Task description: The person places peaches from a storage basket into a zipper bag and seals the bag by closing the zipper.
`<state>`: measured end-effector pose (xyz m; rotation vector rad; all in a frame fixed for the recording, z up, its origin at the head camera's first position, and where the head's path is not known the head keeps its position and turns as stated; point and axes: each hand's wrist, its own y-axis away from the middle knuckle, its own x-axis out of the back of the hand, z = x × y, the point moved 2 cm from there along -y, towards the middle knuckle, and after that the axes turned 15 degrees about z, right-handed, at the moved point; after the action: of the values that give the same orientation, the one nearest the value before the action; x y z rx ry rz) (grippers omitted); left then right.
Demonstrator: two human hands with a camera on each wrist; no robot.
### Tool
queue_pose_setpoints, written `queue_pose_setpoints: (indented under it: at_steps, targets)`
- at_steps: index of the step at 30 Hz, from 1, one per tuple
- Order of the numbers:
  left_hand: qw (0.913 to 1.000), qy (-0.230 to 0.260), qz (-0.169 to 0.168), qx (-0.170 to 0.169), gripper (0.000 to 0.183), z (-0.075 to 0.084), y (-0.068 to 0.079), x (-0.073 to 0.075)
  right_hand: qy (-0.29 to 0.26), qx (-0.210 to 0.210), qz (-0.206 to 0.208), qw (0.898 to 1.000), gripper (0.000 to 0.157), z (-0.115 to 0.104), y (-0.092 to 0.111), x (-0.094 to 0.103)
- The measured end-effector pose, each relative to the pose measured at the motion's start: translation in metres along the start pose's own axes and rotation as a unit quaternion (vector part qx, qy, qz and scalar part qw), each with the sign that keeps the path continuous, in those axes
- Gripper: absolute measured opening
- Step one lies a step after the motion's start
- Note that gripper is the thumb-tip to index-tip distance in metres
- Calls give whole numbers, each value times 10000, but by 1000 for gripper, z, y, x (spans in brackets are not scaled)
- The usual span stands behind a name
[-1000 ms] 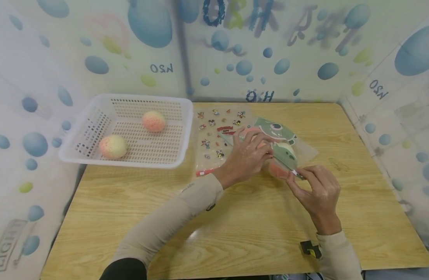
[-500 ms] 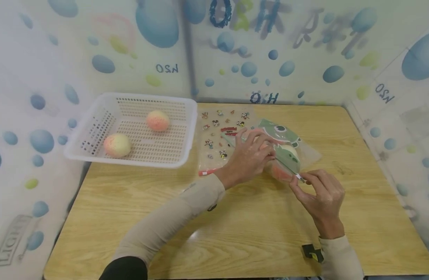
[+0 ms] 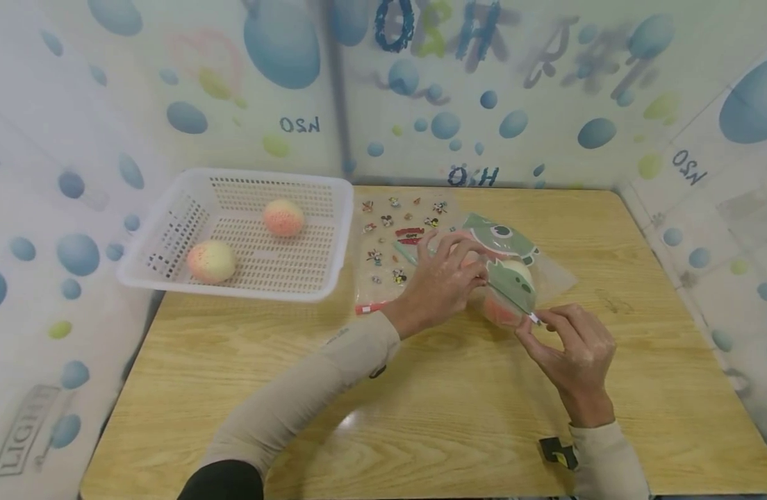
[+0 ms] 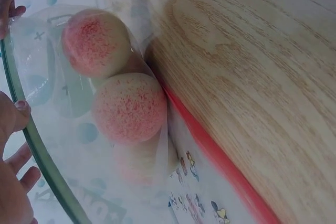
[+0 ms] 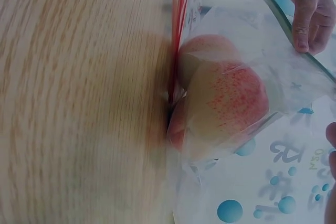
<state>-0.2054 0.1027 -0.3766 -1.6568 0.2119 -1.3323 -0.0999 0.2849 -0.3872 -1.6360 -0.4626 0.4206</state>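
Note:
A clear zip bag point(image 3: 511, 285) with a green cartoon print stands bulging on the table, with peaches inside. Through its side in the left wrist view show a peach point(image 4: 129, 108) and two others, stacked close together. My left hand point(image 3: 440, 281) pinches the green zip strip point(image 4: 39, 153) between thumb and fingers. At the strip's right end, my right hand point(image 3: 574, 347) pinches the corner by the white slider point(image 3: 533, 318). Only the fingertips of that hand show at the right wrist view's edge.
Left of the hands stands a white perforated basket point(image 3: 330, 274) holding two peaches point(image 3: 212, 262). A second clear bag point(image 3: 374, 278) with cartoon figures and a red zip lies flat, partly beneath my left hand. A small black object point(image 3: 557, 451) is by the right sleeve.
The head view has shifted slightly. Both hands keep their hold on the bag's zip strip, and the right fingers stay by the white slider.

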Motion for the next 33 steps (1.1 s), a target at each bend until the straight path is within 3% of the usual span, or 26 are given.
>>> queue_pose_setpoints:
  at_steps: [7,10,13,17,20,22,24,26,28,29,31,33]
  targets:
    - [9995,264,-131,-95,12,-3,6,1,-195,27,10,9998,23,-6,1,-2]
    - [9980,314,-543,-66,33,-10,16,6,-541,72,-630,9965,22,-10,7,-4]
    - [9919,-25,-1263,142,72,-23,32,10,-897,69,-1778,9799,14,-16,18,-7]
    - [9673,-438,-2436,556,109,-37,58,16,-838,-215,-3261,9414,8,-25,29,-7]
    - [9473,-522,-3008,967,111,-42,73,19,-443,-668,-4176,9051,15,-30,30,-10]
    - [9396,-622,-3159,1164,108,-44,80,20,-102,-1028,-4490,8875,21,-33,27,-16]
    - [9353,-804,-3195,1294,104,-48,86,20,146,-1163,-4355,8925,21,-36,23,-25]
    - [9278,-940,-3285,1496,103,-51,90,19,190,-983,-3949,9132,17,-40,21,-37]
    - [9100,-1078,-3657,1629,98,-52,95,20,300,-568,-3666,9282,20,-45,25,-49]
    - [9004,-1154,-3854,1655,95,-52,96,20,382,-342,-3649,9296,29,-48,29,-55]
    - [8789,-1215,-4268,1749,90,-50,99,20,588,-75,-3834,9217,45,-51,39,-64]
    - [8648,-1278,-4547,1704,86,-48,101,18,918,-91,-4233,9013,54,-52,50,-69]
